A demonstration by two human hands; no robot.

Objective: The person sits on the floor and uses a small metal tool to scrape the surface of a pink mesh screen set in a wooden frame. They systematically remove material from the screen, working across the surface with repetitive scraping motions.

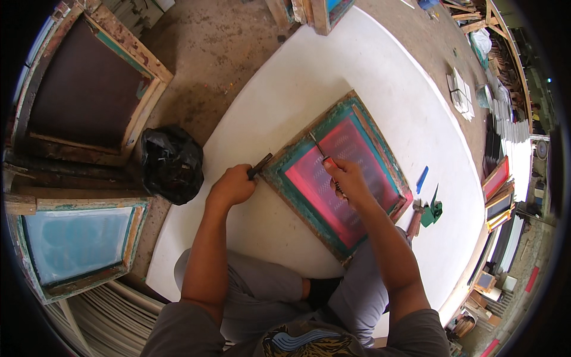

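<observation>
A wooden screen-printing frame (275, 177) lies at an angle on the white surface before me. Its mesh (357, 160) is stained pink and blue, with green along the borders. My right hand (350, 181) is closed round the red and black handle of a screwdriver (317, 144). The screwdriver's thin shaft reaches over the mesh to the inner side of the frame's upper left bar. My left hand (231, 186) grips a dark tool that looks like pliers (260, 166). That tool's end is close to the frame's left corner; I cannot tell whether they touch.
A hammer (416, 219), a blue strip (422, 179) and a green scrap (433, 208) lie right of the frame. At left are a black plastic bag (171, 163), a dark screen (83, 83) and a pale blue screen (77, 241). Another frame (321, 15) stands at the far edge.
</observation>
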